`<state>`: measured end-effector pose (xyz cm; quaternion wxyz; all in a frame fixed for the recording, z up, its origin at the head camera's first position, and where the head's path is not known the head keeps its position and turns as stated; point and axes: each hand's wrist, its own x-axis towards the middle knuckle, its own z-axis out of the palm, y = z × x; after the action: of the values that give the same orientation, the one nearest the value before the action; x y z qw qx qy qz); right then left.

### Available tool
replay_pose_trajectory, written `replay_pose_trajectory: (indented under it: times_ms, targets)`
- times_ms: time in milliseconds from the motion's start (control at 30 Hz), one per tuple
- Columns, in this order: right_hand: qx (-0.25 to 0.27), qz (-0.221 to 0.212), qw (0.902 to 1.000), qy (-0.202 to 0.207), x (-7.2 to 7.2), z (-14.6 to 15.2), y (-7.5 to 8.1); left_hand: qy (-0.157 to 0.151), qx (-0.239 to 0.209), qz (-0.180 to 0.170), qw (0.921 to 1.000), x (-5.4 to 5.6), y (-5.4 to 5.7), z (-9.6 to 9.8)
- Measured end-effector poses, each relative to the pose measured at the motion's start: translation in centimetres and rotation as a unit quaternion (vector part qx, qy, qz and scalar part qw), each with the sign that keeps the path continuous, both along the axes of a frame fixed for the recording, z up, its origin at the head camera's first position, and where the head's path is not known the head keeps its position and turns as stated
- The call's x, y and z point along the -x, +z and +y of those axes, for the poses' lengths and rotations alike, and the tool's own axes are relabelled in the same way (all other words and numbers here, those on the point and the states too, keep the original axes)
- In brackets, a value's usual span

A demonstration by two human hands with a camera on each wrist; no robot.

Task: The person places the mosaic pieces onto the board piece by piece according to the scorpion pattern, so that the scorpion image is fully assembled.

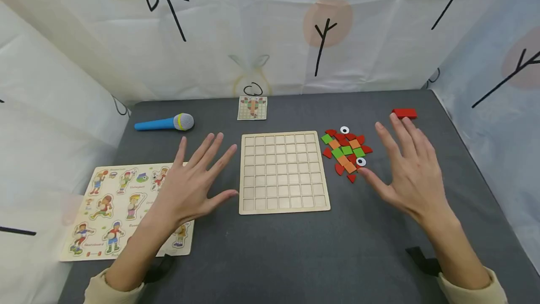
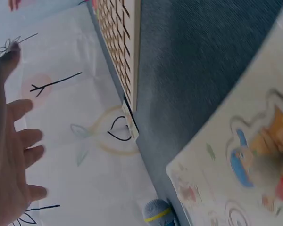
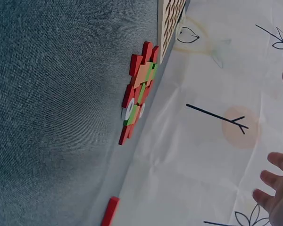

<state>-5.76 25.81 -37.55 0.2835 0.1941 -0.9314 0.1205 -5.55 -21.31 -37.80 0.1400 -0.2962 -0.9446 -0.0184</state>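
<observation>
Both hands hover above the grey table with fingers spread, holding nothing. My left hand [image 1: 190, 189] is over the right part of a puzzle board [image 1: 97, 205] with cartoon sports figures. Between the hands lies a pale wooden grid board [image 1: 284, 172], its square cells bare. The right hand [image 1: 413, 172] is just right of a loose cluster of flat pieces: red quarter-rounds [image 1: 339, 169], green squares [image 1: 346, 150], orange squares [image 1: 355, 144] and white eye discs [image 1: 360, 162]. In the right wrist view these pieces [image 3: 141, 77] lie flat on the table, some overlapping.
A small pattern card [image 1: 252, 108] lies at the back, behind the grid board. A blue toy microphone [image 1: 164, 122] lies back left. Beyond the right fingertips is a red block [image 1: 405, 113]. White printed cloth [image 1: 270, 27] walls in the back and sides.
</observation>
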Motion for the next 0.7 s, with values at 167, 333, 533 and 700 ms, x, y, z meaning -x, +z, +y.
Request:
replay_pose_trajectory:
  times_ms: [167, 333, 533, 700]
  targets:
    - [0.035, -0.046, 0.9979, 0.027, 1.1, 0.0, -0.7, 0.026, -0.008, -0.089, 0.9957, -0.5, -0.5, 0.7]
    - [0.094, -0.119, 0.9876, 0.038, 2.4, 0.2, -1.6, 0.043, -0.027, -0.170, 0.9842, -0.9, -1.1, 1.7]
    - [0.157, -0.221, 0.9615, 0.045, 4.5, 0.8, -2.9, 0.049, -0.040, -0.243, 0.9678, -1.3, -1.9, 2.4]
    - [0.168, -0.274, 0.9460, 0.045, 6.4, 1.8, -4.0, 0.058, -0.049, -0.294, 0.9527, -1.5, -2.6, 2.9]
